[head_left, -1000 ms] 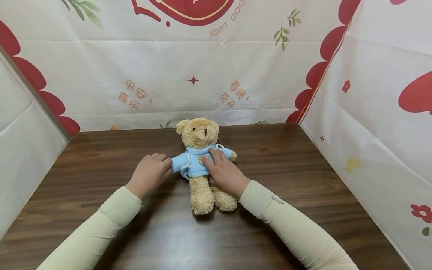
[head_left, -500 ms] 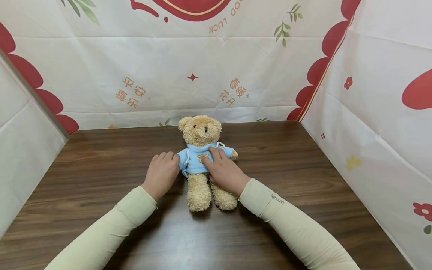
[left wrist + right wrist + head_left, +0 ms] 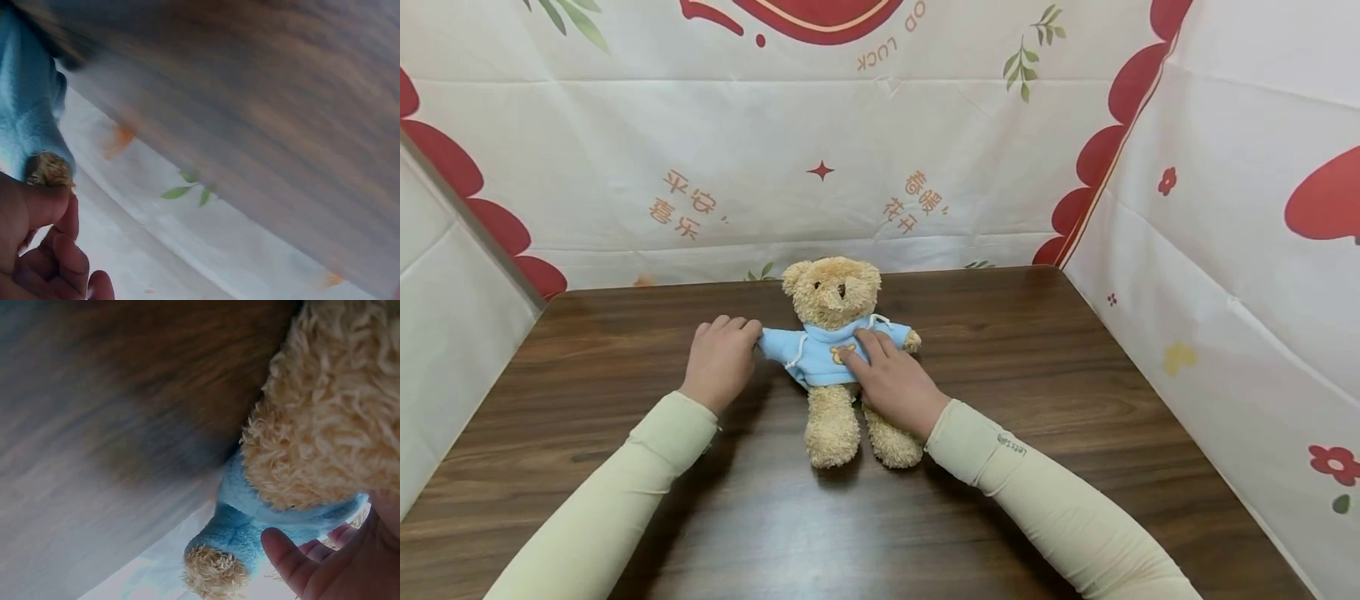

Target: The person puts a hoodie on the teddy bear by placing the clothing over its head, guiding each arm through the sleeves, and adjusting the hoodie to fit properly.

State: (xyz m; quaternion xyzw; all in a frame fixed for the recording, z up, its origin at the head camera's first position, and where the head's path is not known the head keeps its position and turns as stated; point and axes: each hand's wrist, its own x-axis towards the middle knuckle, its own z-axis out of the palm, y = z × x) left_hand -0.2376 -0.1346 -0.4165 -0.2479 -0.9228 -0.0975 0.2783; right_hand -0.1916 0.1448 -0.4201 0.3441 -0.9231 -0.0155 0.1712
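Observation:
A tan teddy bear (image 3: 831,292) in a light blue hoodie (image 3: 817,367) is on the brown table, facing up toward the head camera. My left hand (image 3: 721,362) pinches the end of the bear's arm on the left. Between thumb and finger, the furry paw (image 3: 49,167) pokes out of the blue sleeve (image 3: 28,100) in the left wrist view. On the bear's front rests my right hand (image 3: 898,383), partly covering the yellow print. From the right wrist view, its fingers (image 3: 284,553) lie extended against the hoodie, beside a furry leg (image 3: 325,419); some fingertips are hidden.
The dark wood-grain table (image 3: 1015,350) carries the bear near its far middle. A white printed cloth (image 3: 820,117) hangs behind the far edge, and another white cloth panel (image 3: 1240,275) borders the right side. Pale sleeves cover both forearms.
The left hand first moves right toward the bear, then back left and slightly up, stretching the bear's arm outward. The right hand stays on the bear's front.

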